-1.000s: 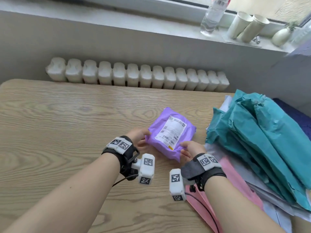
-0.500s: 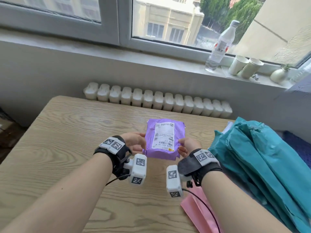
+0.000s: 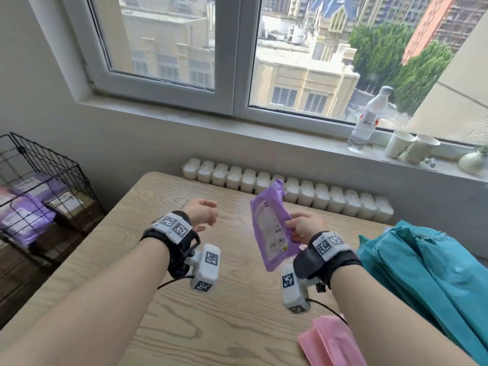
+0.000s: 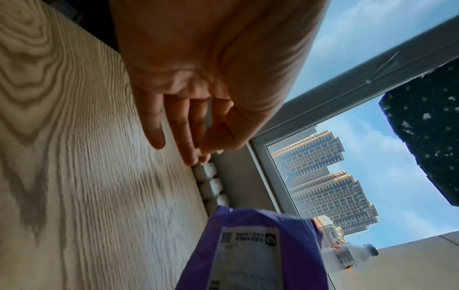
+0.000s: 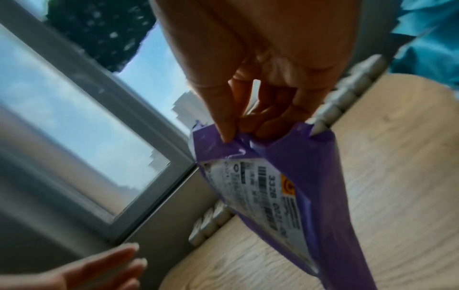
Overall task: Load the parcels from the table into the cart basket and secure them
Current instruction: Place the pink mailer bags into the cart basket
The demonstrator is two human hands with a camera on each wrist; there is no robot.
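Observation:
A purple parcel (image 3: 269, 223) with a white label hangs upright above the wooden table (image 3: 163, 326), pinched at its edge by my right hand (image 3: 303, 227). In the right wrist view thumb and fingers (image 5: 248, 125) clamp the purple parcel (image 5: 298, 176) at its top fold. My left hand (image 3: 202, 211) hovers empty to the left of the parcel, fingers relaxed; the left wrist view shows its straight fingers (image 4: 174, 127) over the tabletop, with the purple parcel (image 4: 250, 251) below. The black wire cart basket (image 3: 39, 180) stands at the far left and holds purple parcels and a brown box.
A heap of teal mailer bags (image 3: 427, 273) lies on the table's right side, a pink mailer (image 3: 330, 342) at the near right. A white radiator (image 3: 290, 191) runs behind the table. On the windowsill stand a water bottle (image 3: 367, 120), two paper cups (image 3: 412, 146) and a small vase.
The parcel went from flat on the table to lifted by both hands, and now only my right hand holds it, on edge. My left hand has let go. The view has swung left, showing the basket.

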